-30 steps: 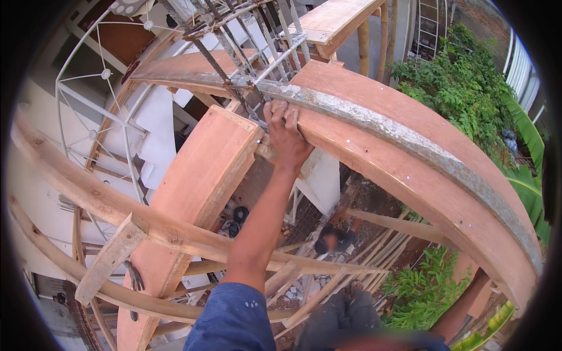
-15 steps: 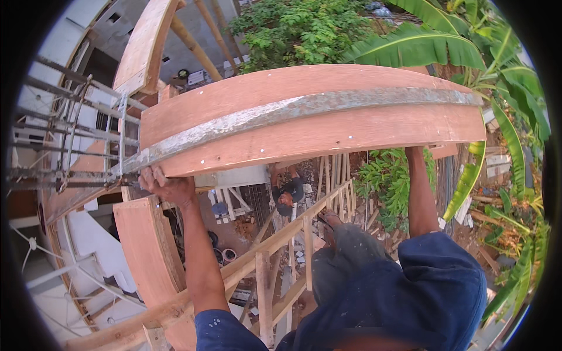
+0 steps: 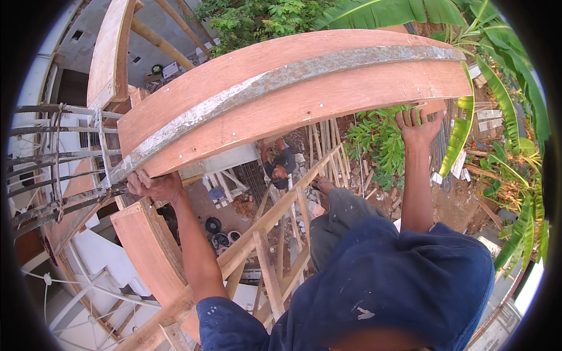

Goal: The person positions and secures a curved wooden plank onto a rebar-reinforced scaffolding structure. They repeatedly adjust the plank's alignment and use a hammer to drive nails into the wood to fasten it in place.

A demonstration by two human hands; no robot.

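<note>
A long plywood formwork panel (image 3: 328, 114) spans the view ahead of me, curved by the lens, with small pale nail heads along its edges. A worn grey metal bar (image 3: 304, 71) runs lengthwise along it and sticks out past its left end. My left hand (image 3: 157, 187) is closed around the panel's lower left corner, close beside the bar; part of the grip is hidden. Below the panel's right part, my right hand (image 3: 419, 127) is raised with its fingers stretched and apart, tips near the panel's lower edge. Whether they touch it I cannot tell.
Steel reinforcing bars (image 3: 55, 158) jut in from the left. Another plywood box form (image 3: 149, 245) stands beneath my left hand. A timber rail (image 3: 257, 237) slants below me. Another person (image 3: 281, 169) is far down on the ground. Banana leaves (image 3: 497, 88) hang at the right.
My right hand, earlier hidden behind the panel's edge, now shows below it with fingers spread. The panel appears higher and farther left in view, its right end tilted up. My left hand keeps its hold.
</note>
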